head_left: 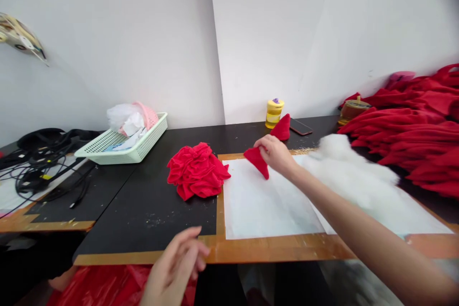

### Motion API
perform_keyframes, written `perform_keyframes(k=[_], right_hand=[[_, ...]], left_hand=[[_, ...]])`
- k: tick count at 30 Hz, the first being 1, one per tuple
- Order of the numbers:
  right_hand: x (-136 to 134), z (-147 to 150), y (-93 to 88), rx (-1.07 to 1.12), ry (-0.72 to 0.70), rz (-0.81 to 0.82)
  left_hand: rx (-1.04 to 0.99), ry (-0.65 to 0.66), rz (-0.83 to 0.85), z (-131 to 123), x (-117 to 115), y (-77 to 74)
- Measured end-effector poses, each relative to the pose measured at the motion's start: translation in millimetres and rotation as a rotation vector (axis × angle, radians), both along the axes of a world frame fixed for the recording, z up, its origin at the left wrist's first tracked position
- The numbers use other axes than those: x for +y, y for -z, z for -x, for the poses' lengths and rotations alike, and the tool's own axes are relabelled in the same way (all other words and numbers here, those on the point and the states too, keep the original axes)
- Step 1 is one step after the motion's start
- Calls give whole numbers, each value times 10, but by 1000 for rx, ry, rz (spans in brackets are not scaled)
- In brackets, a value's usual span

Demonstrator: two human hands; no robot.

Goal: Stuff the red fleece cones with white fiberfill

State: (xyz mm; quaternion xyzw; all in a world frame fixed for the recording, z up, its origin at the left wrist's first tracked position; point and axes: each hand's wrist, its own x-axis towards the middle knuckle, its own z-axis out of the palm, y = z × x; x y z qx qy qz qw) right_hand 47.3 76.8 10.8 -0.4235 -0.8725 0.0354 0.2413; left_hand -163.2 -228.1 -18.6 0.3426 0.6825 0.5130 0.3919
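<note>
1. The right hand (277, 154) pinches a small red triangular cloth piece (257, 161) between closed fingertips, above a flat white rectangular sheet (265, 208).
2. The left hand (177, 265) is half open, fingers loosely curled, holding nothing, at the black worktop's (143, 220) near edge.
3. Beyond the left hand lies a crumpled red cloth heap (197, 172).
4. Just beyond the right hand stands a red cone-shaped fabric piece (281, 129); right of it, fluffy white fibre stuffing (355, 177).

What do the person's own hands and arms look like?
The left hand and right hand are both bare: no gloves, and no rings that I can make out. The right forearm shows no sleeve, watch or bracelet. The picture cuts off below the left hand, hiding any sleeve there.
</note>
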Motion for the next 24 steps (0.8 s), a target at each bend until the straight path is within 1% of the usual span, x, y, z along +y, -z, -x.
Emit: perform_keyframes(k=[1,2,3,4,5,6,7,8,11,13,15,16,17,18,19,21,22,23,24], right_hand=[[-229,-32,-32,15,-100,-36],[-470,-69,-53,18,-189,-63],[-708,-112,-60,20,-314,-103],[-926,-160,-53,59,-525,-203],[-1109,-216,-30,52,-648,-269],[-1250,-280,6,18,-710,-307],[-1344,-353,53,4,-743,-322],[-1395,-434,110,5,-741,-315],[-1374,-681,292,82,-688,-246],[-1310,-803,383,118,-586,-175],[-1254,-891,410,159,-485,-26],[-1226,-940,394,184,-452,55],[-1193,-1003,360,205,-423,103],[-1146,-1087,310,215,-388,102],[-1082,-1195,252,202,-328,59],[-892,-1474,137,114,-112,-75],[-770,-1629,93,52,9,-56],[-637,-1779,61,2,116,16],[-502,-1914,39,-16,159,125]], left_hand=[[-120,27,-87,-157,275,-62],[-266,63,-144,-318,544,-108],[-423,104,-171,-474,791,-134],[-541,126,-173,-619,1000,-139],[-611,96,-161,-745,1166,-126],[-656,67,-139,-851,1289,-99],[-677,42,-120,-934,1375,-66],[-686,27,-110,-998,1431,-32],[-762,39,-127,-1112,1511,20],[-847,14,-125,-1163,1549,10],[-874,-33,-104,-1217,1589,-7],[-846,-50,-106,-1242,1607,-11],[-793,-59,-117,-1265,1622,-12],[-725,-55,-129,-1281,1634,-12],[-654,-38,-136,-1288,1643,-14],[-529,8,-136,-1277,1657,-33],[-486,29,-130,-1262,1665,-53],[-455,53,-126,-1247,1674,-78],[-434,84,-126,-1235,1685,-105]])
